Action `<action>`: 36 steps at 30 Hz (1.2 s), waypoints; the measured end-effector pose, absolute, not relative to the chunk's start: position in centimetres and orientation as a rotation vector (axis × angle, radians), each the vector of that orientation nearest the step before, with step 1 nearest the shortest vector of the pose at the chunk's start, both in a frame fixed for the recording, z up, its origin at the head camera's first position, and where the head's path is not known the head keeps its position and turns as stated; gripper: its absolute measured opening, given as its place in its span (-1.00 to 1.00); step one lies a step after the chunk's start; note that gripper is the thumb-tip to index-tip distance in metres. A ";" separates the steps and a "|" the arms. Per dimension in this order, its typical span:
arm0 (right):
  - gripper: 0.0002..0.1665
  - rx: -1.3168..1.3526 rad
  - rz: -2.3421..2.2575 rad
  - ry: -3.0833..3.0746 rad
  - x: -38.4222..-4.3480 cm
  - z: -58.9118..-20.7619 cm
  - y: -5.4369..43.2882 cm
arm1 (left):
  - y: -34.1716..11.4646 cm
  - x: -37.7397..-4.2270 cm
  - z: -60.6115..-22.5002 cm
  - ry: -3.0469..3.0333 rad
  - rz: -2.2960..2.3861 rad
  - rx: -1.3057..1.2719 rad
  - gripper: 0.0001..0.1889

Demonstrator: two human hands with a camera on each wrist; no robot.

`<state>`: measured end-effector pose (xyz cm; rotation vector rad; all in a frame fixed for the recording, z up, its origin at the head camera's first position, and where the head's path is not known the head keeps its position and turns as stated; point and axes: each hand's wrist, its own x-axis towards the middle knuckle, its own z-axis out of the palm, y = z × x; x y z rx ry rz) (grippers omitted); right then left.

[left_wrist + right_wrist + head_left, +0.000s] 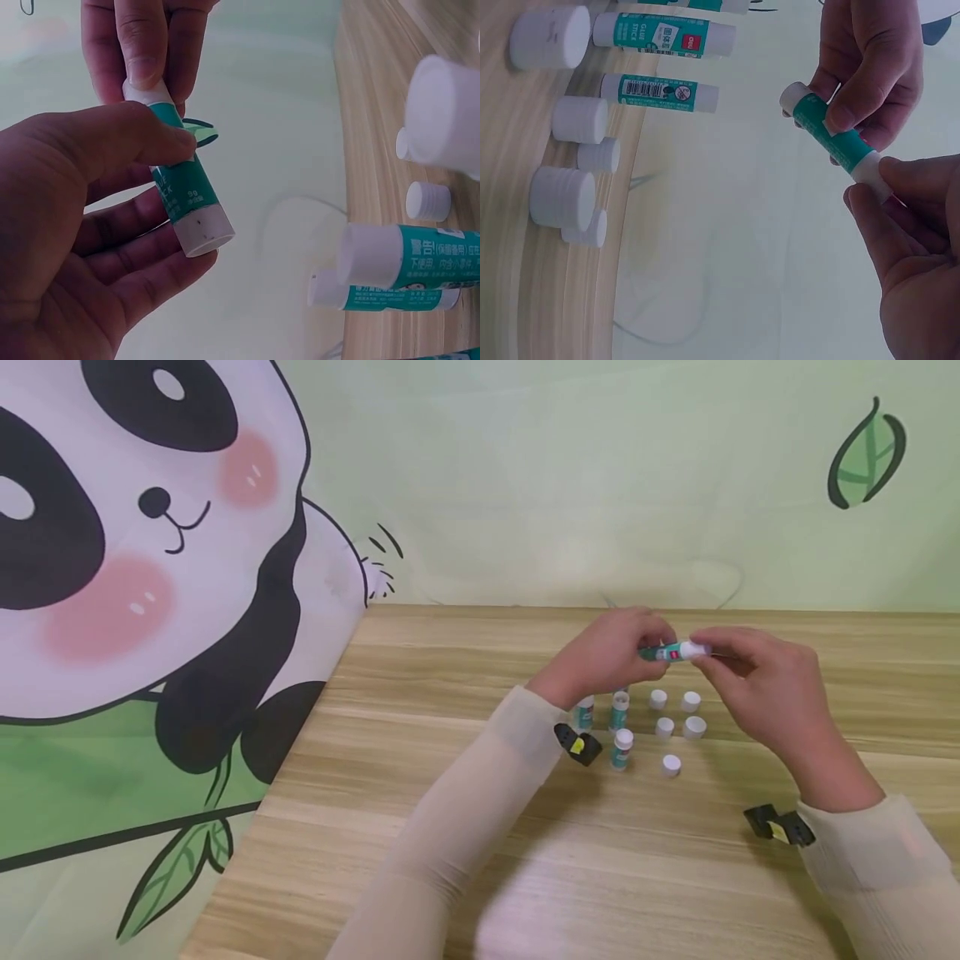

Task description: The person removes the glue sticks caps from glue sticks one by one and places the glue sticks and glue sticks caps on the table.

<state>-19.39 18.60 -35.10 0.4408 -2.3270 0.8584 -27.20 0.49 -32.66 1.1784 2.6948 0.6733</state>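
Observation:
Above the wooden table both hands hold one glue stick [669,652] with a teal label and white ends. My left hand [615,652] grips its labelled body, thumb laid along the label in the left wrist view. The right hand [783,689] pinches the white end [872,177] between thumb and fingertips. Beneath the hands, more glue sticks [622,750] stand upright on the table, partly behind the left wrist. To their right lie several loose white caps [694,727], one [671,766] nearer the front than the others.
The wooden table [420,718] runs back to a pale green printed backdrop [562,485], with a large panda picture [225,552] at the left. Black wrist mounts [577,744] sit at both cuffs, the left one close beside the standing glue sticks.

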 end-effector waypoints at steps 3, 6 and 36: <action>-0.68 0.466 0.875 -2.314 -19.3 -35.2 18.5 | 0.2 -27.1 -32.7 2.681 0.682 1.169 -0.72; -0.68 0.485 0.886 -2.303 -19.2 -35.2 18.4 | 0.0 -26.9 -32.6 2.668 0.693 1.168 -0.71; -0.47 0.793 0.868 -2.208 -17.7 -35.1 19.0 | -1.7 -25.3 -32.0 2.495 0.785 1.239 -0.72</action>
